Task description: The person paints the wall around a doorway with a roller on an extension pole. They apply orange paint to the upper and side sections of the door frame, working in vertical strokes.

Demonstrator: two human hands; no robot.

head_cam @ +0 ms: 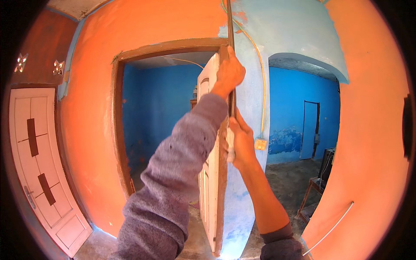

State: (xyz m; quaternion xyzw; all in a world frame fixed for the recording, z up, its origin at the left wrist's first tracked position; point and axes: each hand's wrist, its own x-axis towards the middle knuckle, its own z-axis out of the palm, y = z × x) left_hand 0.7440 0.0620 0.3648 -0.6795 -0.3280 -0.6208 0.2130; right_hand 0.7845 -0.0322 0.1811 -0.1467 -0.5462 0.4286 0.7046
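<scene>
A long dark pole (231, 29) rises upright past the top edge of the view, with a pale grip (230, 143) at its lower end. My left hand (230, 70) is closed around the pole beside the top corner of the brown door frame. Lower down, my right hand (242, 138) holds it near the pale grip. The pole's top end is out of view. Behind it, the orange wall paint (162, 26) meets a light blue wall section (247, 81) in a ragged edge.
A white panelled door (208, 182) stands ajar in the brown frame (117, 113). A yellowish cable (261, 65) runs down to a wall switch (260, 144). An arched opening shows a blue room with a wooden stand (305, 201). Another pale door (42, 156) is at left.
</scene>
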